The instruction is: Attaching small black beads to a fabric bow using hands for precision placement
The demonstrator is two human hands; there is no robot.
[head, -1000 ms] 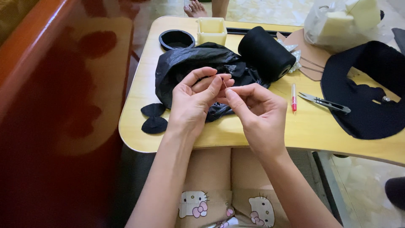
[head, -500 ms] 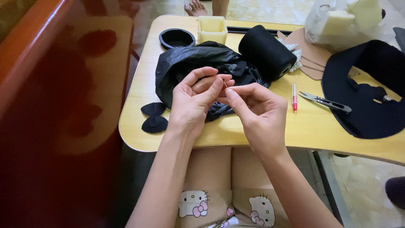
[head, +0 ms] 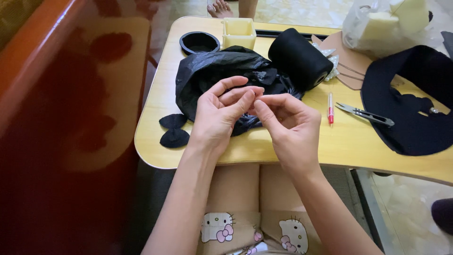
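Yellow wooden table (head: 264, 146) seen from above, two bare hands meeting over a black plastic bag (head: 222, 68).

Head view: left hand (head: 219, 118) and right hand (head: 288, 125) rest at the table's near edge, fingertips pinched together where they meet; whatever they grip is too small to make out. Both forearms rise from the lap. Behind the hands lies the crumpled bag, touching a black thread spool (head: 298, 57). Two black fabric bows (head: 173, 130) sit left; red pen (head: 330, 107) and metal snips (head: 365, 113) right. Black fabric (head: 415, 104) is cut off at the right edge.
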